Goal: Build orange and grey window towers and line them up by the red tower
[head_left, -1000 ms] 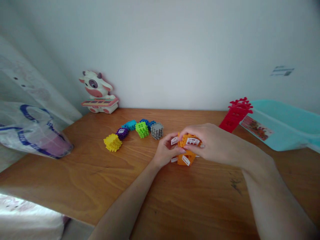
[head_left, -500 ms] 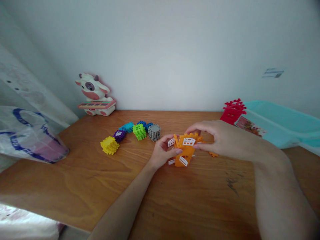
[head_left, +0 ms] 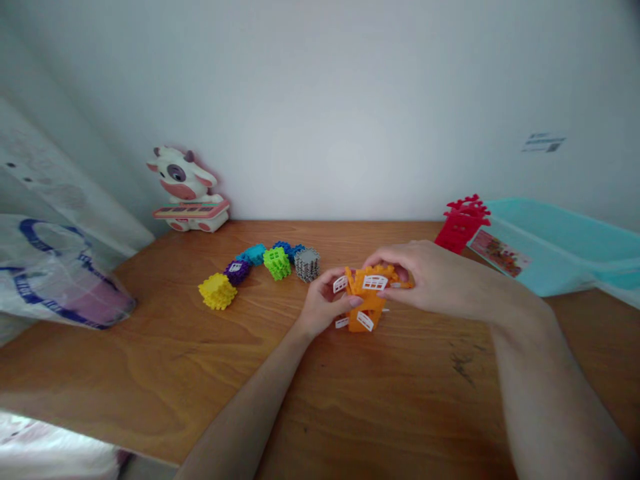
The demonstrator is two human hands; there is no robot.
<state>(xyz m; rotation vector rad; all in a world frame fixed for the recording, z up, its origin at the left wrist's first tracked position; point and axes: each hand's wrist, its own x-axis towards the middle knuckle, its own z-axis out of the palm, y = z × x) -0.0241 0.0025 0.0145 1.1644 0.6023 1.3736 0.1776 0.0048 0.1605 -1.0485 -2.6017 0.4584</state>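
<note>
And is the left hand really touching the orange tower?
Touching: in the head view, the left hand has its thumb lying on the orange tower.

One left hand (head_left: pixel 323 308), one right hand (head_left: pixel 430 273); one orange tower (head_left: pixel 374 300), at least four white windows (head_left: pixel 375 283); one red tower (head_left: pixel 456 230); one yellow stack (head_left: pixel 217 291), one purple stack (head_left: pixel 240 274), one green stack (head_left: pixel 277 264), one gray stack (head_left: pixel 307 265); light-blue pieces (head_left: pixel 254 255) and dark-blue pieces (head_left: pixel 296 253), number unclear; one turquoise bin (head_left: pixel 560 270); one cow toy (head_left: pixel 183 187); one plastic bag (head_left: pixel 97 293); one table (head_left: pixel 360 407)

No text is legible; the lettering (head_left: pixel 33 291) on the plastic bag (head_left: pixel 95 293) and the wall label (head_left: pixel 543 142) is blurred.
</note>
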